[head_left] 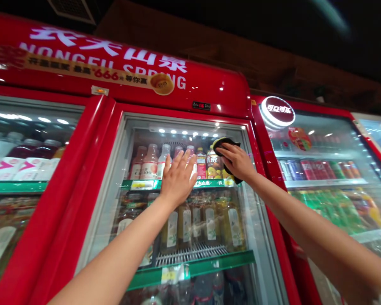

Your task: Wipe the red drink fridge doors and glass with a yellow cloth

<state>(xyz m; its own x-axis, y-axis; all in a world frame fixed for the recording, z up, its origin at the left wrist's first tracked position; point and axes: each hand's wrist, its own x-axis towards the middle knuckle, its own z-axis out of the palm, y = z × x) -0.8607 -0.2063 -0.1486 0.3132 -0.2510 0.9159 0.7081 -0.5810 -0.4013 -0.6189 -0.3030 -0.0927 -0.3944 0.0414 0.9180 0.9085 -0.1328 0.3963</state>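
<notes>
Before me stands a red drinks fridge (219, 89) with a glass door (104, 228). My left hand (178, 177) lies flat against the middle of the glass, fingers spread, holding nothing. Higher and to the right, my right hand (236, 160) presses a black cloth with a yellow edge (226, 141) to the glass near the door's upper right corner. Part of the cloth is hidden under the fingers. Behind the glass, several drink bottles (150, 159) line the upper shelf, and bottles with pale labels (210, 222) stand on the shelf below.
On the left is another red-framed fridge door (41, 237) with bottles behind it. To the right, a second fridge with a round lit sign (277, 111) holds cans (317, 169) and green bottles (328, 212). A small digital display (201, 106) sits above the middle door.
</notes>
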